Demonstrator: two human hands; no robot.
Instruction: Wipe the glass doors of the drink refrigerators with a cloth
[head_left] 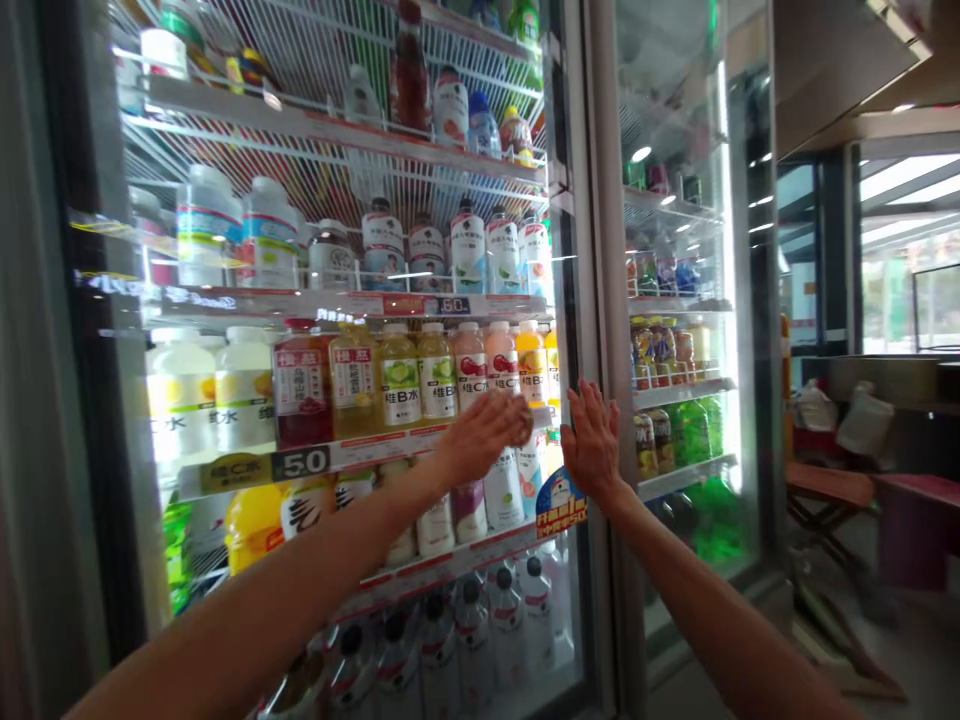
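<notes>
My left hand (486,436) reaches to the glass door (564,610) of a drinks fridge, at the height of the juice bottles. Its fingers are bent and slightly blurred. A small brownish patch (521,420) shows at the fingertips, too unclear to name. To the right, my right hand (592,440) lies with fingers stretched along the metal door frame (600,250), holding nothing. Just below it, a round blue sticker (561,502) is on the door. Behind the glass stand vitamin drink bottles (401,375) in yellow, pink and orange.
Wire shelves (315,130) inside carry many bottles, with a price strip (300,461) along one edge. A second fridge section (679,390) with drinks stands to the right. Farther right are a folding stool (832,485), a purple-red piece of furniture (919,540) and large windows (911,240).
</notes>
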